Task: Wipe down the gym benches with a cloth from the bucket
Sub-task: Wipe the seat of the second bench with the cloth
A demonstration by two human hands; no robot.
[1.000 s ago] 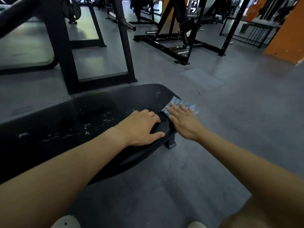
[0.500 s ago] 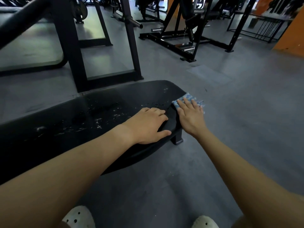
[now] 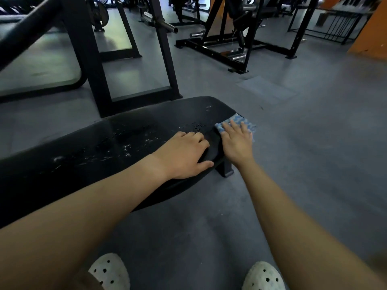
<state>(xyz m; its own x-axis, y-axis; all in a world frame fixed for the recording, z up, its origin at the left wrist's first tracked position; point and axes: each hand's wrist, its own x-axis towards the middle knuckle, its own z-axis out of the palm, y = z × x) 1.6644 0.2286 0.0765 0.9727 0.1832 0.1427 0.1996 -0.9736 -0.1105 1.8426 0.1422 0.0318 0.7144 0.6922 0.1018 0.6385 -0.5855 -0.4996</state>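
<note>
A long black padded gym bench runs from the left edge to the middle of the head view, its top speckled with water drops. My left hand rests on the pad's near right edge, fingers curled over the top and thumb along the front rim. My right hand lies flat, fingers spread, pressing a blue-and-white patterned cloth against the bench's rounded right end. Part of the cloth is hidden beneath my palm. No bucket is in view.
A black rack frame stands just behind the bench. Further back are a barbell sleeve and a black plate-loaded machine. An orange wall is at far right. My white perforated clogs are on the grey floor.
My right hand with the cloth has slid a little inward along the bench's end, toward the top of the pad. My left hand has kept its place. The camera has tilted down, showing my shoes.
</note>
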